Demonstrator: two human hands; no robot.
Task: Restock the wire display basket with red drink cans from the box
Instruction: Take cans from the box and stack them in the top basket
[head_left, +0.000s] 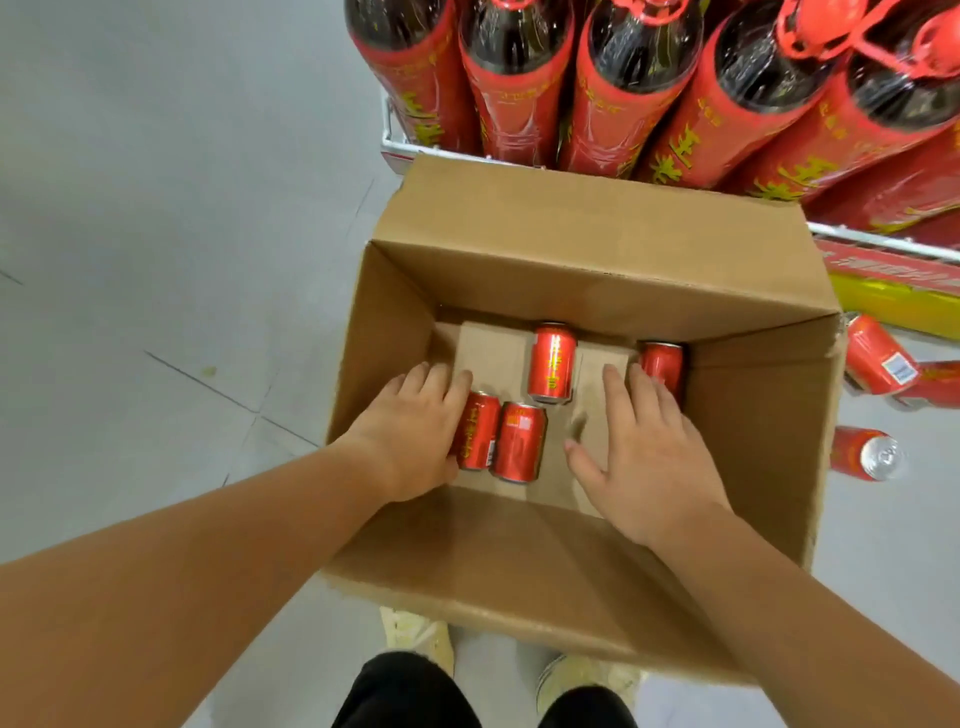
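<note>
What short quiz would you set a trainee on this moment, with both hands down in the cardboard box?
1. How many cans lie inside the box?
2. True or false: every can in the box stands upright.
3. Fill in: the pair of cans lying side by side is next to the ___ hand.
Key: 1. Four. 2. False; all four lie on their sides. 3. Left; the left hand is right beside them.
</note>
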